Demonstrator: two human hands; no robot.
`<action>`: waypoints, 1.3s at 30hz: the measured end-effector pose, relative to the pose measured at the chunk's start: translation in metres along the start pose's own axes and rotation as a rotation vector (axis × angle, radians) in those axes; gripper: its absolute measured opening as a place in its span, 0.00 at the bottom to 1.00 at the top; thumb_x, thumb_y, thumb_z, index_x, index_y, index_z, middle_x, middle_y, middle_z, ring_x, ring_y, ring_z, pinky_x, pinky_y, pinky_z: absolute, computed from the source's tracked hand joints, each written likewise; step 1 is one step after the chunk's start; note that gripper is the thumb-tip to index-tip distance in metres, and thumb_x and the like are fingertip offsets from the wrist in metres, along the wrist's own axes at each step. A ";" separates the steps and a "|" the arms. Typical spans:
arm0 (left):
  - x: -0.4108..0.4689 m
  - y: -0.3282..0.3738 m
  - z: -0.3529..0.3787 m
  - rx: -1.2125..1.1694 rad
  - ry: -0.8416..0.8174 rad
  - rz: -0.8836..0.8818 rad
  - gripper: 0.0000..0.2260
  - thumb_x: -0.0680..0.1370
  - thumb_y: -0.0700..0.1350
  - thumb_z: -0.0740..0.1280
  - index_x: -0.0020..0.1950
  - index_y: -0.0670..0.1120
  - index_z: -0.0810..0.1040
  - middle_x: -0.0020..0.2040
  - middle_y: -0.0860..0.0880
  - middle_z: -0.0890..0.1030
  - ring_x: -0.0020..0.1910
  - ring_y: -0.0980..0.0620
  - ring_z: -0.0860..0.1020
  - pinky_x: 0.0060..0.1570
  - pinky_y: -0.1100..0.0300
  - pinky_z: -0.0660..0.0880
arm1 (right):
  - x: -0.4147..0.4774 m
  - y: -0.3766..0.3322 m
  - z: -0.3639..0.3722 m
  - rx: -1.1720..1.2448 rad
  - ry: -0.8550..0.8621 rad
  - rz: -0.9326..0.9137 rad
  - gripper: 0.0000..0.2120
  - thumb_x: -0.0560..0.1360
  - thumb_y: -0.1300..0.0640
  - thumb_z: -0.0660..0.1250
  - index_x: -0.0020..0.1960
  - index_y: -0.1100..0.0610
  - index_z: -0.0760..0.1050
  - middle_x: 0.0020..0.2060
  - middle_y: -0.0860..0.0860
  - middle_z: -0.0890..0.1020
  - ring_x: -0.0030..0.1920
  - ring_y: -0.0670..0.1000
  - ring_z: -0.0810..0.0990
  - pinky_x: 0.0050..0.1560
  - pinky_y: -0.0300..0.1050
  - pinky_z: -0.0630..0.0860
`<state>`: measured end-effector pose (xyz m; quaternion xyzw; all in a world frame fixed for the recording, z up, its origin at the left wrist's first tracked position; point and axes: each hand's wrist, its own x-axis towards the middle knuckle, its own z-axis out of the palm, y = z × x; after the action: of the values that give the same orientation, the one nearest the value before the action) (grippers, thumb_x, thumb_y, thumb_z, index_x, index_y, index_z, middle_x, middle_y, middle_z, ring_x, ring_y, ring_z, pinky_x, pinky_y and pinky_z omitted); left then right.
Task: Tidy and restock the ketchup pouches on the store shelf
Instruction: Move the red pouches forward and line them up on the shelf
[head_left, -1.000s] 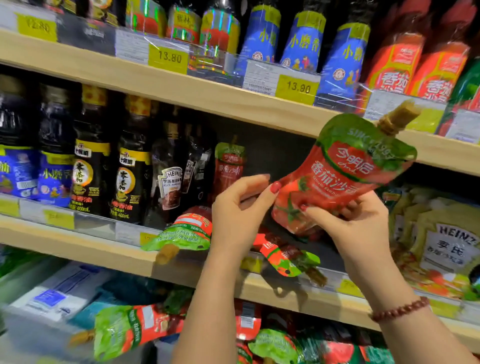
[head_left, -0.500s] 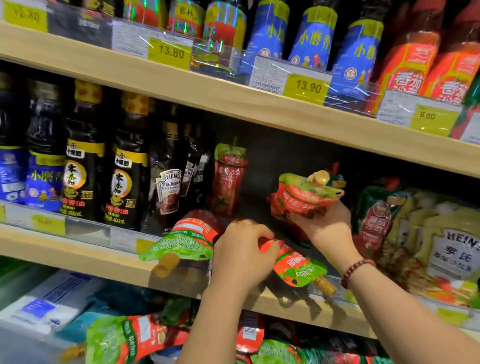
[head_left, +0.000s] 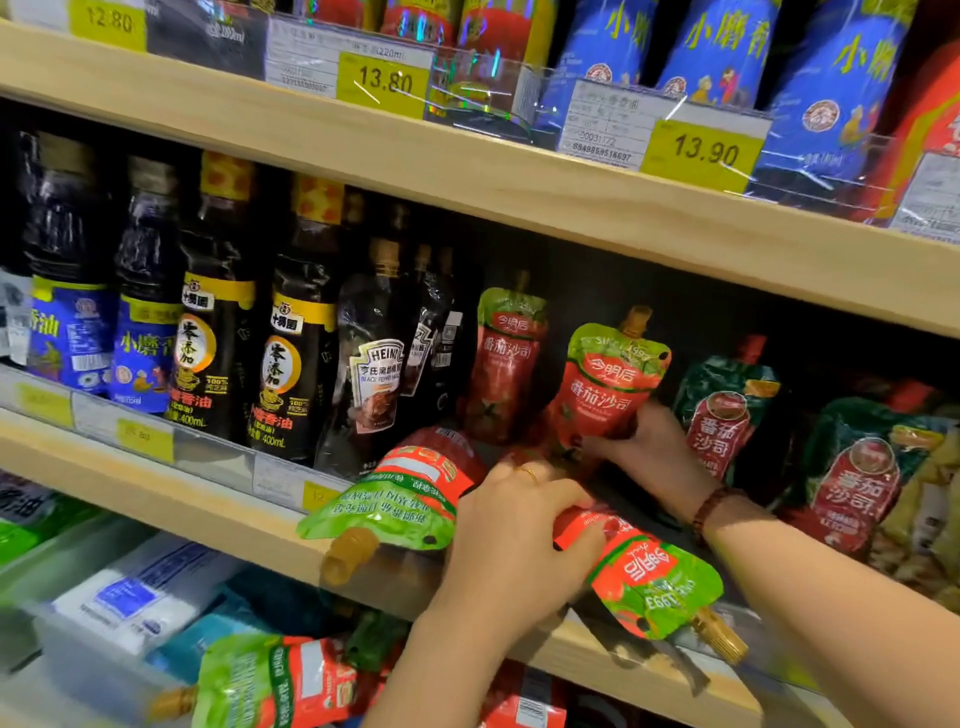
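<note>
Currently, the right hand (head_left: 652, 449) holds a ketchup pouch (head_left: 605, 387) upright to stand it; just below, the left hand (head_left: 511, 535) grips a toppled pouch (head_left: 641, 569) for righting.

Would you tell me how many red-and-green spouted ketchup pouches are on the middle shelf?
4: back pouch, upright; held pouch, upright in the right hand; overhanging pouch, lying across the front edge; fallen pouch under the left hand. More may hide behind.
</note>
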<state>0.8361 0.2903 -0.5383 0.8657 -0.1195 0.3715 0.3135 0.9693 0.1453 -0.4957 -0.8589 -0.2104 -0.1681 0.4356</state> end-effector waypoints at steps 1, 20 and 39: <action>0.000 0.000 0.000 0.002 0.005 0.003 0.11 0.69 0.59 0.64 0.45 0.56 0.81 0.42 0.57 0.80 0.43 0.54 0.75 0.36 0.61 0.68 | 0.003 0.002 0.002 0.019 -0.023 0.022 0.22 0.63 0.65 0.77 0.55 0.58 0.78 0.50 0.52 0.83 0.47 0.47 0.80 0.46 0.35 0.74; 0.001 -0.002 0.001 0.004 0.006 0.017 0.12 0.70 0.61 0.63 0.44 0.57 0.81 0.42 0.61 0.80 0.43 0.59 0.75 0.35 0.63 0.72 | 0.034 0.011 0.014 0.064 -0.096 0.204 0.14 0.66 0.63 0.74 0.41 0.47 0.76 0.48 0.51 0.82 0.49 0.50 0.80 0.52 0.46 0.77; -0.003 -0.003 0.004 0.010 0.044 0.045 0.11 0.71 0.60 0.63 0.44 0.57 0.81 0.42 0.60 0.80 0.42 0.58 0.76 0.33 0.64 0.71 | 0.033 0.005 0.013 0.119 -0.160 0.296 0.14 0.69 0.64 0.72 0.43 0.47 0.73 0.47 0.48 0.78 0.48 0.47 0.75 0.49 0.41 0.71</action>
<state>0.8376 0.2904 -0.5440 0.8560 -0.1304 0.3979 0.3033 1.0016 0.1602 -0.4904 -0.8639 -0.1253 -0.0209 0.4874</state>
